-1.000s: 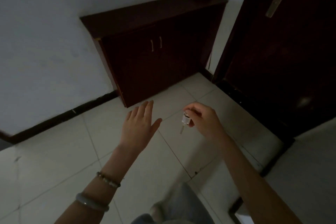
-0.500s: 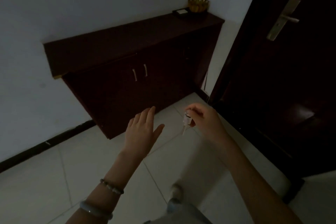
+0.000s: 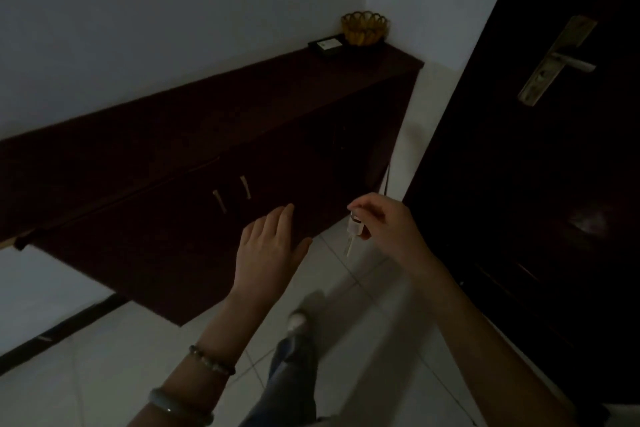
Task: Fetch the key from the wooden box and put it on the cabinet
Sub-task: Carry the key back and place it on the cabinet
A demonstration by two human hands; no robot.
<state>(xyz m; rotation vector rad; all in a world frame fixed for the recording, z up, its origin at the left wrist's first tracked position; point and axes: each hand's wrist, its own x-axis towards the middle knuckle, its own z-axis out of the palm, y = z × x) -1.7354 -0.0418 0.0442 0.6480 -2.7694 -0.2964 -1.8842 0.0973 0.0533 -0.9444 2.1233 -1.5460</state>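
beside the cabinet [image 3: 145, 135], right hand [image 3: 388, 225] pinching key [image 3: 354, 230], left hand [image 3: 270, 253] open

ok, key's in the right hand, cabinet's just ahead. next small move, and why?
Probably carry the right hand up and forward over the bare cabinet top. The key hangs pinched from its fingertips, in front of the cabinet doors and below the top, so it needs lifting before it can be set down. The left hand is open and holds nothing.
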